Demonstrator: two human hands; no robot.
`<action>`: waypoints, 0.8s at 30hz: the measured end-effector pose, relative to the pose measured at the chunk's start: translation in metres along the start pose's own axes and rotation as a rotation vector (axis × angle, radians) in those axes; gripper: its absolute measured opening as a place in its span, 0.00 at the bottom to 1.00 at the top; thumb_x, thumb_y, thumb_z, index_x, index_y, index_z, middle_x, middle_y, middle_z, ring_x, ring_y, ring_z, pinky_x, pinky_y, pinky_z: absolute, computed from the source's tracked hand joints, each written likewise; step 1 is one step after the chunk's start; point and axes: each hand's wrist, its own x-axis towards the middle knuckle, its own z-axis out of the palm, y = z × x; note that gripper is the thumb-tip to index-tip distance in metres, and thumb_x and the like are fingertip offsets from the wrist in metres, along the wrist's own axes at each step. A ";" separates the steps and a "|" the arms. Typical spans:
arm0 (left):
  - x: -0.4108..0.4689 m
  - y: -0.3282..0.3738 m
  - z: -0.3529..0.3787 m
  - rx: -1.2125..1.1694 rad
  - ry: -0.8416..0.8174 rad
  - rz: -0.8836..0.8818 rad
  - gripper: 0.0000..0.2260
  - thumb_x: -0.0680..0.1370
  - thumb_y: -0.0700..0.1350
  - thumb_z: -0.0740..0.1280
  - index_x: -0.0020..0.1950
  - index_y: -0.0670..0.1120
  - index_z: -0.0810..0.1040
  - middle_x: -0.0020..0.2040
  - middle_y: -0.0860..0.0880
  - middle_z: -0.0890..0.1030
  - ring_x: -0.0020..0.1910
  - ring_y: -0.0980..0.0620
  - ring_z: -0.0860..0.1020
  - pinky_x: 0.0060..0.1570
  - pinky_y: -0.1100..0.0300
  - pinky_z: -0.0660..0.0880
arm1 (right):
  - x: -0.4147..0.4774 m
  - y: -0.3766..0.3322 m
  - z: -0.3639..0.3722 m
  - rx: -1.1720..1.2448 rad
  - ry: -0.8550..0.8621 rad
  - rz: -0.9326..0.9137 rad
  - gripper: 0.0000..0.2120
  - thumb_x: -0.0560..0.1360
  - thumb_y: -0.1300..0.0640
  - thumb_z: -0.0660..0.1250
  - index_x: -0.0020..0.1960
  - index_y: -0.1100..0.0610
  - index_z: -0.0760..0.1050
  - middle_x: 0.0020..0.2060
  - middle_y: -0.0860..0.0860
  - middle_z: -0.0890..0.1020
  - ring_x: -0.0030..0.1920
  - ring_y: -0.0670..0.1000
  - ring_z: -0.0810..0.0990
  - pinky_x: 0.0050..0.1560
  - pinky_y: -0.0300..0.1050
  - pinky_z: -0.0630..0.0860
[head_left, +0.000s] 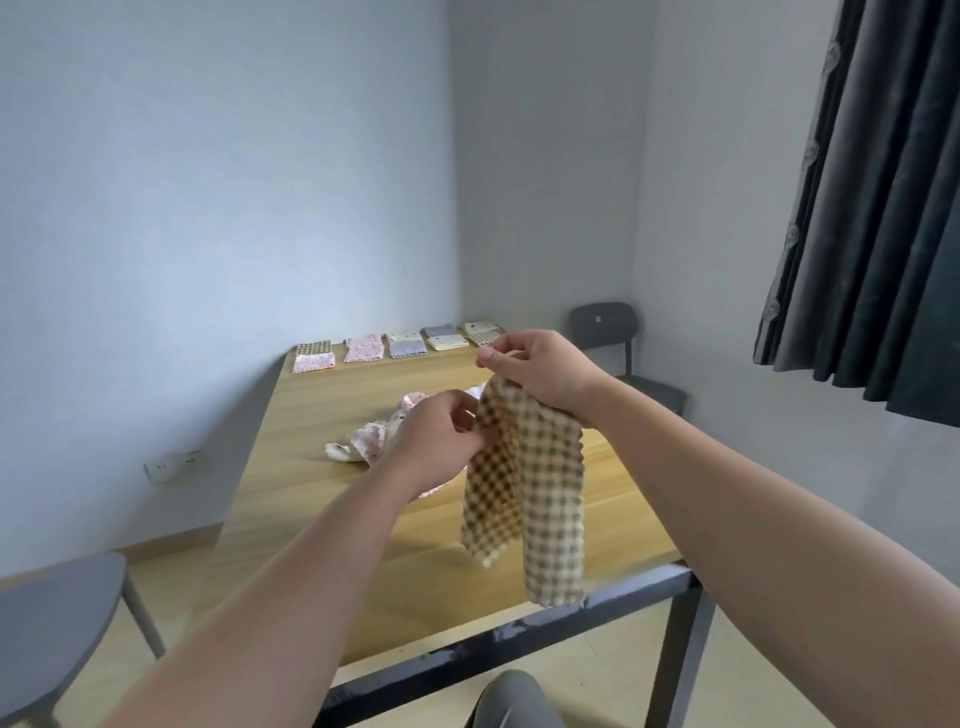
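A brown-and-cream checked cloth (524, 499) hangs above the wooden table (322, 514). My right hand (540, 371) grips its top edge, raised over the table's middle. My left hand (441, 441) pinches the cloth's left edge lower down. Behind my left hand lies a loose heap of pink and cream cloths (363, 441), partly hidden by the hand. Several folded cloths (395, 345) lie in a row along the table's far edge.
A grey stool (57, 618) stands at the left of the table. A dark chair (618, 338) stands at the far right corner. Dark curtains (872, 208) hang on the right. The table's black metal frame (519, 634) runs along its near edge.
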 end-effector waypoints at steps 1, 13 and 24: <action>0.000 -0.001 -0.003 0.023 0.023 0.004 0.05 0.75 0.49 0.75 0.47 0.53 0.80 0.43 0.54 0.83 0.44 0.51 0.80 0.43 0.56 0.75 | 0.000 -0.001 -0.002 -0.017 -0.006 0.008 0.17 0.78 0.41 0.69 0.51 0.56 0.82 0.25 0.41 0.75 0.26 0.43 0.69 0.37 0.42 0.71; -0.006 -0.010 -0.036 -0.208 -0.093 -0.118 0.16 0.74 0.53 0.76 0.58 0.50 0.79 0.51 0.51 0.85 0.49 0.50 0.84 0.45 0.56 0.78 | 0.004 0.009 -0.010 -0.448 -0.427 0.121 0.13 0.62 0.43 0.83 0.43 0.45 0.85 0.42 0.45 0.86 0.48 0.51 0.84 0.52 0.49 0.80; -0.017 -0.025 -0.081 -0.247 -0.181 -0.257 0.15 0.79 0.30 0.62 0.59 0.43 0.82 0.43 0.43 0.85 0.32 0.50 0.80 0.33 0.60 0.77 | -0.012 0.009 -0.022 -0.035 -0.255 0.270 0.14 0.72 0.56 0.78 0.53 0.63 0.82 0.38 0.50 0.85 0.34 0.46 0.81 0.30 0.37 0.75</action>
